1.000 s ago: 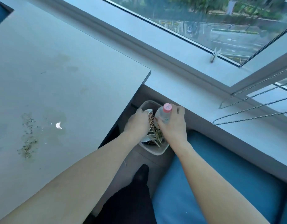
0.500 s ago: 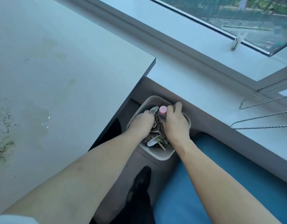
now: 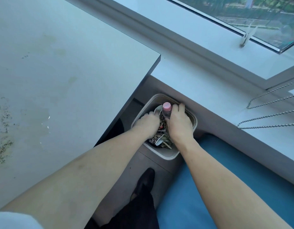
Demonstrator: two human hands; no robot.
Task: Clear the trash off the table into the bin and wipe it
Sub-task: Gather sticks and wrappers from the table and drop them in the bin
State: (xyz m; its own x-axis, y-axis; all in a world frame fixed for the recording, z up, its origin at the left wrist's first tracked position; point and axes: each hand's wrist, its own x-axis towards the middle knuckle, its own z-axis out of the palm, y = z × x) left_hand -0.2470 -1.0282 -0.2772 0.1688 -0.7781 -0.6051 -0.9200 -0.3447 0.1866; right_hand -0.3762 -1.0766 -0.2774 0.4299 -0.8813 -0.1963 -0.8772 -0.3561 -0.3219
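Both hands have gone deeper into the bin (image 3: 169, 155) than a second ago, and the bottle (image 3: 167, 111) now stands upright inside it with only the pink cap and neck showing. Head view: the right hand (image 3: 180, 125) grips the bottle, fingers curled round its far side. The left hand (image 3: 147, 123) lies knuckles-up on the trash (image 3: 157, 137), a leopard-print wrapper with pale scraps; its fingers are hidden, so whether it holds anything cannot be told. Both hands cover most of the bin contents. The bin sits on the floor, just beside the table (image 3: 68, 71) corner and against the wall under the windowsill (image 3: 209, 75). Dark crumbs (image 3: 2, 146) and faint stains remain on the table's left part. Bead chains (image 3: 267, 117) lie on the sill. A blue cushion (image 3: 233, 176) and a dark shoe (image 3: 145, 180) lie near the bin.
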